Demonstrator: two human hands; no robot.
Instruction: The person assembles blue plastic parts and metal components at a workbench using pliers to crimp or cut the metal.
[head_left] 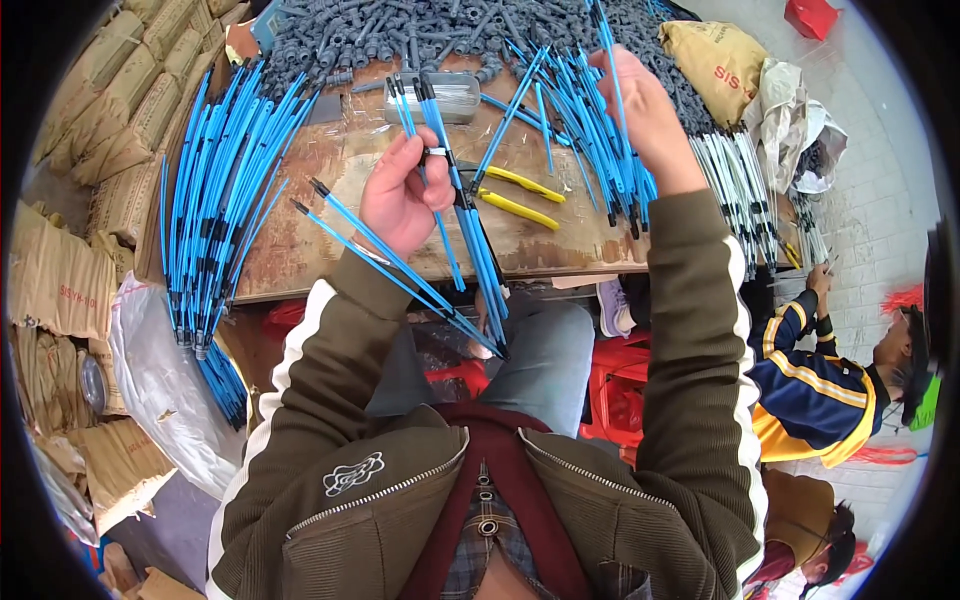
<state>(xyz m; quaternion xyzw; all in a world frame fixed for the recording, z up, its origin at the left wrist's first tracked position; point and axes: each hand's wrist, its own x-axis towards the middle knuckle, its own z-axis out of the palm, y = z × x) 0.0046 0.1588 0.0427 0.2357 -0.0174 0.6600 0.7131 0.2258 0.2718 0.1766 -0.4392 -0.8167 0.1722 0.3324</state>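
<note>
My left hand (405, 195) is closed above the wooden table's near part, with thin blue rods (482, 258) in its grip. These rods have black ends and joints; some slant down over my lap and meet at a black tip. Up to the right, my right hand (645, 110) is closed round a single blue rod (606, 40), which stands nearly upright. Below that hand spreads a loose pile of similar blue rods (585, 120). Yellow-handled pliers (522, 182) lie on the table between my hands, partly behind the held rods.
A heap of dark grey plastic fittings (420, 30) covers the table's back, behind a clear tray (450, 98). Bundled blue rods (225, 180) fill the left edge, white ones (735, 185) the right. Brown sacks (110, 120) stack at left. Co-workers (820, 370) sit at right.
</note>
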